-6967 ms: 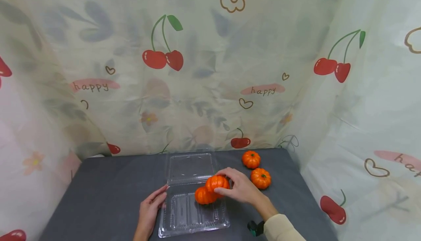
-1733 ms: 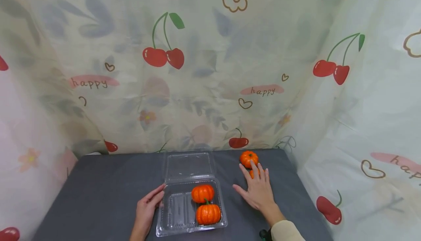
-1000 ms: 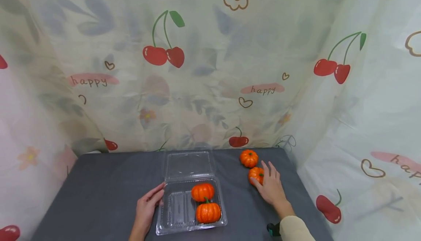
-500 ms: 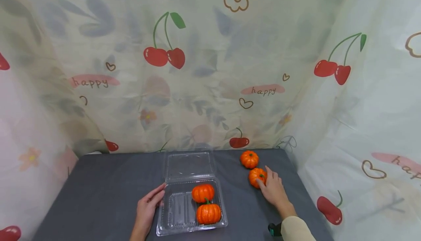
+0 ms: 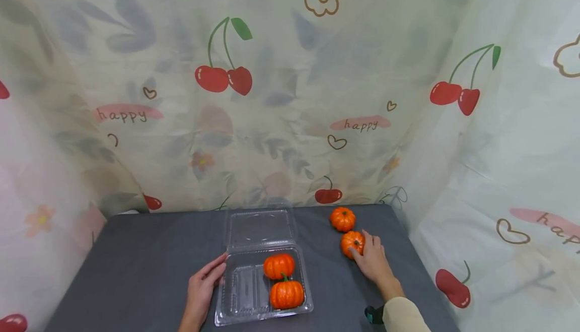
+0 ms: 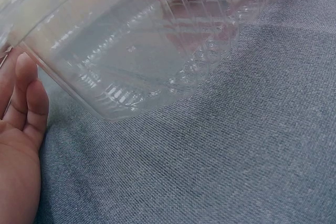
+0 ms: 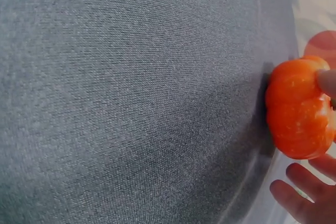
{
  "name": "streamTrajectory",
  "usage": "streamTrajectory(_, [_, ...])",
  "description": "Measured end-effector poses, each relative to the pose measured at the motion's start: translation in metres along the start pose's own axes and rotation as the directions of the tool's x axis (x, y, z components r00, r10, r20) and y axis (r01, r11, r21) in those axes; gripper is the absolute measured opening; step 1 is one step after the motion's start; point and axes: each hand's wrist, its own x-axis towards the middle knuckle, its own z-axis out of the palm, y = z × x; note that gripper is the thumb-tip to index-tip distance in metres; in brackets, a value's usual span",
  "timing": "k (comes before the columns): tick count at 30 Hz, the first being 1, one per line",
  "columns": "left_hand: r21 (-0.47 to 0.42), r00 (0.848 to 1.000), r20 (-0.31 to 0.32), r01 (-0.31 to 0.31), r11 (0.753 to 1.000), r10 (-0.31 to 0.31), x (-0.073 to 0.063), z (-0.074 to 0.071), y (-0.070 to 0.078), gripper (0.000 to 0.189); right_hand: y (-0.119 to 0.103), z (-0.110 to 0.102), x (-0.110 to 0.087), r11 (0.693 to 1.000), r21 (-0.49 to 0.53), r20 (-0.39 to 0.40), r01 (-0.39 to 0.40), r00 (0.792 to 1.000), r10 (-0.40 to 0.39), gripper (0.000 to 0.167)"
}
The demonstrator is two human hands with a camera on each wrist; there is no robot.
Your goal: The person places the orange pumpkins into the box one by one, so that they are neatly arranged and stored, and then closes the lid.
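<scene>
Head view: left hand (image 5: 202,287) touches the tray (image 5: 242,291) at its left edge, grip undetermined; right hand (image 5: 375,261), nearer, pinches the round pumpkin (image 5: 351,244) lying right of and beyond the tray; far pumpkin (image 5: 342,219) just behind.

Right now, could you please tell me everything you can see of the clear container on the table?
The container looks like thin, glossy, see-through plastic, with a ribbed base. Its lid is open beyond the far edge. It rests on a grey cloth. Two orange pumpkins sit in its right half, one behind the other; the left half shows bare base. The left hand touches its left edge.
</scene>
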Motion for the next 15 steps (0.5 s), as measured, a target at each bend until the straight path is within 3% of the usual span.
streamTrajectory(10, [0.015,1.0,-0.007,0.013,1.0,-0.012,-0.0008,0.0008,0.0014,0.042,-0.003,0.0046,-0.0074,0.997,0.05,-0.063,0.063,0.996,-0.059,0.073])
streamTrajectory(15, [0.013,1.0,-0.007,0.006,1.0,-0.006,-0.0008,0.0006,0.0007,0.043,-0.0018,0.008,-0.0073,0.994,0.051,-0.049,0.1,0.994,-0.097,0.077])
